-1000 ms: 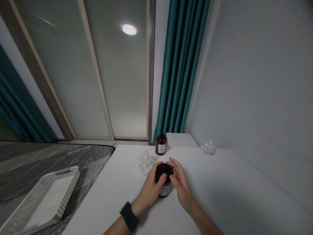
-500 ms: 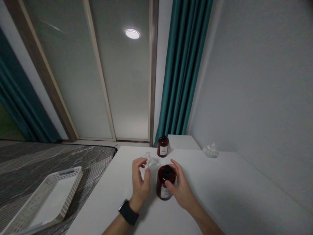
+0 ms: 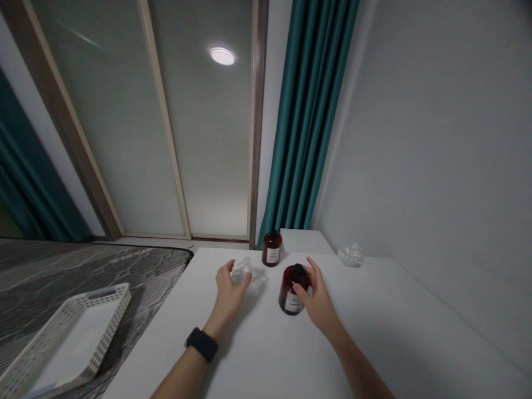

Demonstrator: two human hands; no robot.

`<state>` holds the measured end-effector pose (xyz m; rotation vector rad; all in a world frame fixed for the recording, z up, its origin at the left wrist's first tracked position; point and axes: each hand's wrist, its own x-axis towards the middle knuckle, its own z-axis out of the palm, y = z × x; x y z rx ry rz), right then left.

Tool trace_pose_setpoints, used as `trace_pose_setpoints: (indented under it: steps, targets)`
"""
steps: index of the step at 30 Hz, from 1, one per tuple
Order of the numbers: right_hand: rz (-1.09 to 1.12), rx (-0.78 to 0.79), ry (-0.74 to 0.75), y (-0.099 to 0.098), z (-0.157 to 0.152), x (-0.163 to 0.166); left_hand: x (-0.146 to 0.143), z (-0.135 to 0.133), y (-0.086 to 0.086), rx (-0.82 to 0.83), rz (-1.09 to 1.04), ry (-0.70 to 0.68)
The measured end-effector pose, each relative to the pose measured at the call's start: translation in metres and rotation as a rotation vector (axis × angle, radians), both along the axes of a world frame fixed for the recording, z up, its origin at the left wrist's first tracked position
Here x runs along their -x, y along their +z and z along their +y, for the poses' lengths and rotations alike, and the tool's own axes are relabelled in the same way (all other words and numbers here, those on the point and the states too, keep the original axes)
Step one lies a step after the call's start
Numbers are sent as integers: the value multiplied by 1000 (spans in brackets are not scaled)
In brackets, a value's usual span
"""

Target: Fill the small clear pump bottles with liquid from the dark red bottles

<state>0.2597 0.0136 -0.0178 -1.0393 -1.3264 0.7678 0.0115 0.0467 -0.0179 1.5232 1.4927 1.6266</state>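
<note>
Brown bottle [image 3: 290, 289], head view: located between the thumb and fingers of the right hand [image 3: 321, 308], above or on the white table [image 3: 266, 360]; base contact cannot be determined. The body is glossy and dark, with a black cap and a white front label, tilted slightly. The right thumb presses the near side; the fingers wrap the far side. The left hand [image 3: 228, 292] extends forward, thumb and fingers spread around clear plastic [image 3: 247, 266]; contact cannot be determined.
</note>
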Motion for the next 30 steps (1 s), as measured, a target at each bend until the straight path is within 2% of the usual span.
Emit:
trace_pose_setpoints:
  steps: [6,11,13,17,18,20,23,27,30]
  targets:
    - [77,-40,-16,-1,10,-17,-2,-3,-8,-65,164,-114]
    - [-44,-56,-101,2,7,-17,1,0,-14,-67,153,-163]
    - [-170,-158,-229,8,0,-16,0,1,-16,-50,170,-170]
    - [-374,-536,-503,27,-20,-4,-3,-3,-11,18,302,-221]
    - [-396,-598,-501,31,-25,2,-3,-5,-8,-7,353,-224]
    - [-439,-655,-358,35,-34,16,-3,-11,2,-130,479,-203]
    - [-470,-577,-170,34,-45,39,-4,-21,18,-391,658,-162]
    - [-433,-422,-130,31,-50,54,-12,-35,32,-648,768,-132]
    - [-425,-419,-138,31,-50,53,-21,-43,34,-736,797,-116]
